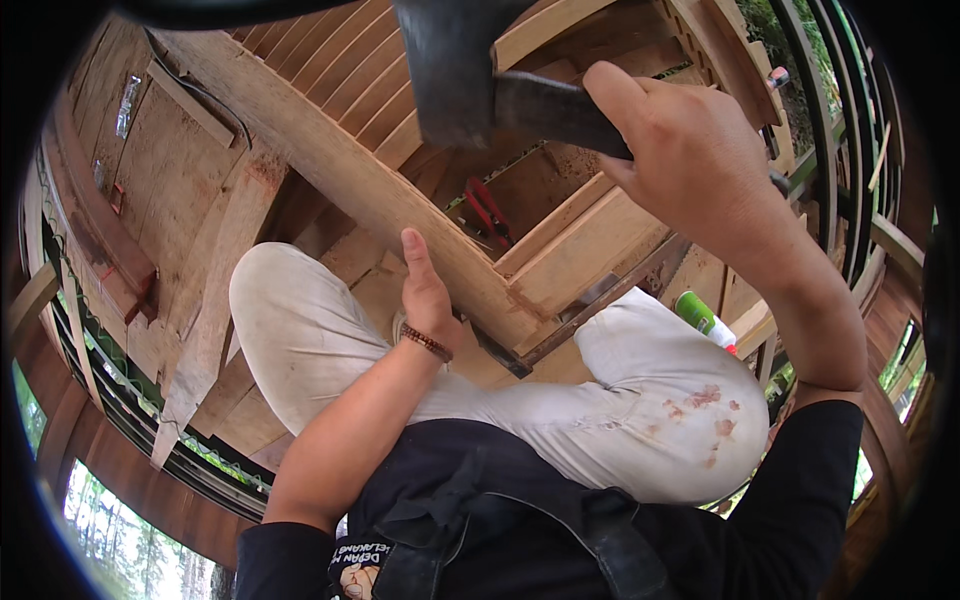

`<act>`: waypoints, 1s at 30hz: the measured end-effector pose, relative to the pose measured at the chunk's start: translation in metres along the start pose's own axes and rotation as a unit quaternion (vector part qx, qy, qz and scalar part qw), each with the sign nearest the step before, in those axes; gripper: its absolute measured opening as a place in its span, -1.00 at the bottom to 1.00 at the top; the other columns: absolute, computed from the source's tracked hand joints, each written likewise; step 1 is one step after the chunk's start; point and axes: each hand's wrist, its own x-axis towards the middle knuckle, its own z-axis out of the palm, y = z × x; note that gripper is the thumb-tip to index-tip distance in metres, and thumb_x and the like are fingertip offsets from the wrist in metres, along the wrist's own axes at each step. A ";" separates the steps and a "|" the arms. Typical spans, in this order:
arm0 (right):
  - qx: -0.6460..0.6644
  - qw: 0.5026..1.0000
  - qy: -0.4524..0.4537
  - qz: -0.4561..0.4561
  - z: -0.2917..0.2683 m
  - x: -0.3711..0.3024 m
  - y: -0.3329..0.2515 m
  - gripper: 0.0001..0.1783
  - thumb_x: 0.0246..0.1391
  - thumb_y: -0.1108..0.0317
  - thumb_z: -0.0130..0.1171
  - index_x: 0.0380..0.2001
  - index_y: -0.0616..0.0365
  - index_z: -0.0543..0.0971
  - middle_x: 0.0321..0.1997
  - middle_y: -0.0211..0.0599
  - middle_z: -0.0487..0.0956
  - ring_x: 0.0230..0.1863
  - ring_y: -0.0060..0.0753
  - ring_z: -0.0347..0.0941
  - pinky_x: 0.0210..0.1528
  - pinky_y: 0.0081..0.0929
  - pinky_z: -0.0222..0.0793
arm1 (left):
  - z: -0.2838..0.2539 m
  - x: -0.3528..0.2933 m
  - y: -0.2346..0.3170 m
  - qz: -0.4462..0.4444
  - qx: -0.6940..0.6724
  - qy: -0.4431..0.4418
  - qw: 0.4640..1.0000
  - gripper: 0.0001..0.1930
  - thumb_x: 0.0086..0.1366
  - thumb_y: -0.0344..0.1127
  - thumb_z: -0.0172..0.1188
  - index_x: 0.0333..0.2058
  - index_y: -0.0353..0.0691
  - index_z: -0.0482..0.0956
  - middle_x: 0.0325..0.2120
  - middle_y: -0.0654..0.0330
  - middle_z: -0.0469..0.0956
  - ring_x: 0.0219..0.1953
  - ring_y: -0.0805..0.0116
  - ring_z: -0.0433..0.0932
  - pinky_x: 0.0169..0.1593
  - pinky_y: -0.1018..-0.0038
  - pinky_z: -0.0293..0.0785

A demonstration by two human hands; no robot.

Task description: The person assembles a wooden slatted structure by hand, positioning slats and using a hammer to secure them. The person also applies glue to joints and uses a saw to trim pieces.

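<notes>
Raised at the upper right, my right hand [695, 155] is closed round the black handle of a hammer [450, 80]. The hammer's dark, blocky head hangs above the wooden frame, and its top is cut off by the picture's edge. My left hand [430, 300], with a beaded bracelet at the wrist, is beside the frame's long wooden beam [330, 165]. Its thumb sticks up and its fingers are hidden, so I cannot tell whether they grip the beam. The beam meets a shorter wooden piece [590, 255] at a corner near my lap.
Inside the frame lies a red-handled tool [487, 210]. Curved slats [350, 75] fill its far side. A green and white container [700, 318] lies by my right knee. At left are planks [190, 130], a dark wooden piece [105, 225] and a cable [215, 100]. Dark railings [850, 130] stand at right.
</notes>
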 end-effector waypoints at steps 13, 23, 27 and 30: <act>0.080 0.957 0.138 0.243 -0.007 -0.088 0.050 -0.67 0.00 0.39 0.38 -0.18 0.23 0.52 -0.36 -0.13 0.66 -0.32 -0.10 0.64 -0.25 -0.24 0.53 | -0.031 0.001 0.025 -0.115 0.354 -0.106 0.922 -0.19 0.41 0.40 0.05 0.22 -0.29 0.45 0.12 0.04 0.57 0.08 0.11 0.62 0.16 0.20 0.52; 0.370 0.553 0.335 0.667 0.175 -0.245 0.024 -0.76 0.10 0.39 0.35 -0.21 0.23 0.55 -0.49 -0.37 0.60 -0.59 -0.56 0.50 -0.52 -0.49 0.39 | 0.084 -0.014 0.071 0.310 0.550 -0.290 0.720 -0.71 0.45 -0.21 0.21 -0.03 -0.31 0.63 -0.22 -0.06 0.70 -0.16 0.12 0.70 -0.07 0.34 0.57; 0.359 0.584 0.222 0.693 0.256 -0.268 -0.002 -0.67 0.01 0.28 0.34 -0.21 0.26 0.58 -0.46 -0.14 0.65 -0.48 -0.27 0.62 -0.36 -0.32 0.49 | 0.143 0.058 0.038 -0.052 0.461 -0.305 0.832 -0.27 0.53 0.28 -0.11 0.19 -0.37 0.51 0.11 0.02 0.61 0.11 0.20 0.58 0.21 0.32 0.44; 0.308 0.634 0.184 0.685 0.299 -0.268 -0.016 -0.55 -0.04 0.21 0.35 -0.15 0.33 0.58 -0.32 0.17 0.68 -0.19 0.16 0.67 -0.12 -0.11 0.53 | 0.152 0.077 0.010 -0.098 0.473 -0.254 0.838 -0.04 0.43 0.50 -0.15 0.34 -0.37 0.39 0.30 -0.01 0.45 0.32 0.12 0.41 0.38 0.30 0.25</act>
